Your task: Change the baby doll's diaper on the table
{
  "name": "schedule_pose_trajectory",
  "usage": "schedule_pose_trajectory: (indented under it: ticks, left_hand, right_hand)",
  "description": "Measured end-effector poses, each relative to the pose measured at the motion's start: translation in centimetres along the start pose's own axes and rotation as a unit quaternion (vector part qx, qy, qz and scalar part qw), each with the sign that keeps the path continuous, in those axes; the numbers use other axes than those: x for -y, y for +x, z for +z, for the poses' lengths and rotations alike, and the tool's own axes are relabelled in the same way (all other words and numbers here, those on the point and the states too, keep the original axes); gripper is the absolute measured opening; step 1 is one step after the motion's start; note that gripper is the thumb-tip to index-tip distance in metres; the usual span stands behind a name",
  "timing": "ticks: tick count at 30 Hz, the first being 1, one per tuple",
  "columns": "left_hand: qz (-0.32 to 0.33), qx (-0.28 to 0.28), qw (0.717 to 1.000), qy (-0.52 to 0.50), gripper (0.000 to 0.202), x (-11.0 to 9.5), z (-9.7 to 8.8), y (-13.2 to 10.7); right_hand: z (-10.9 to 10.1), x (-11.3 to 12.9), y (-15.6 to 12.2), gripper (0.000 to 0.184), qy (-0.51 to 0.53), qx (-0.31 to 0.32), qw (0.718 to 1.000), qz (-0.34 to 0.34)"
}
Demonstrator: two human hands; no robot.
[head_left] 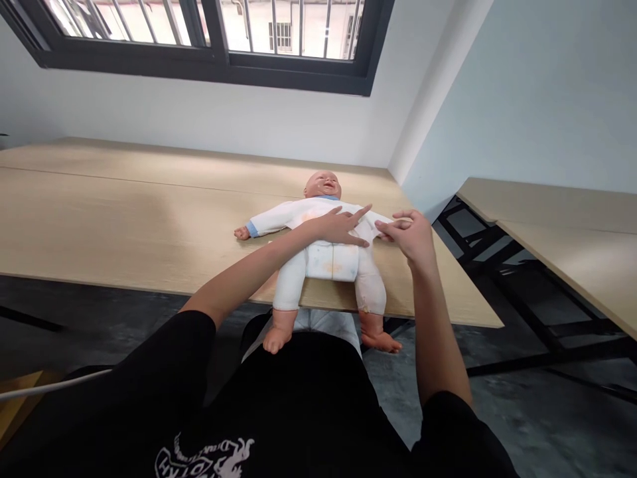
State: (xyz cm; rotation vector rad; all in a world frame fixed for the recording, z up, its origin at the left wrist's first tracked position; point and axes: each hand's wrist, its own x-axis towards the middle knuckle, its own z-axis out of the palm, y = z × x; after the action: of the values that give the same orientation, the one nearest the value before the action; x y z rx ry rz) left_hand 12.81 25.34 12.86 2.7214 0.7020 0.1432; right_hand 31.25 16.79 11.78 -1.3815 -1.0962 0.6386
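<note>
A baby doll (323,186) lies on its back on the table, dressed in a white top and leggings with a blue collar and a blue cuff. Around its hips is a white diaper (332,261) with faint printed patches. My left hand (343,226) rests across the doll's belly, fingers stretched and spread. At the doll's arm on the right, my right hand (413,234) has thumb and fingers drawn together at the end of the white sleeve (381,218), partly covering it. The doll's feet hang over the table's near edge.
The light wooden table (99,219) stretches left and ends just right of the doll. A second table (572,232) with black folding legs stands to the right. Behind are a white wall and a dark-framed barred window (298,70). A white cable (54,386) runs at lower left.
</note>
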Motion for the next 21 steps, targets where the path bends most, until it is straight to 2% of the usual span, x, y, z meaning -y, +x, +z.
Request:
schedule_pose_trajectory:
  ticks: [2, 5, 7, 10, 12, 15, 18, 21]
  left_hand:
    - [-0.006, -0.014, 1.000, 0.000, 0.112, 0.0, 0.2, 0.1]
    - [0.011, -0.024, 0.999, -0.026, 0.100, 0.2, 0.2, 0.0]
    - [0.018, -0.030, 0.998, -0.054, 0.091, 0.5, 0.2, -0.2]
    - [0.022, -0.057, 0.990, -0.129, 0.092, 1.3, 0.2, -0.3]
    - [0.027, -0.075, 0.976, -0.200, 0.095, 1.9, 0.4, -0.1]
    - [0.054, -0.093, 0.955, -0.278, 0.089, 2.5, 0.5, 0.2]
    - [0.073, -0.120, 0.949, -0.282, 0.084, 2.3, -0.5, -0.7]
    - [0.052, -0.147, 0.959, -0.237, 0.077, 1.8, -1.9, -4.0]
  right_hand:
    - [2.0, 1.7, 0.0, 0.054, -0.046, 0.030, 0.998, -0.012]
    - [4.4, 3.7, -0.4, 0.035, -0.154, 0.038, 0.986, -0.048]
    - [5.2, 4.5, -0.8, 0.030, -0.199, 0.042, 0.977, -0.064]
    - [5.6, 4.9, -1.1, 0.026, -0.225, 0.061, 0.970, -0.065]
    - [5.7, 4.8, -1.1, 0.026, -0.234, 0.072, 0.968, -0.060]
    - [6.1, 4.5, -1.1, 0.028, -0.251, 0.083, 0.963, -0.055]
    - [6.4, 4.2, -1.5, 0.026, -0.271, 0.112, 0.954, -0.061]
    - [6.4, 3.5, -2.1, 0.022, -0.251, 0.143, 0.955, -0.073]
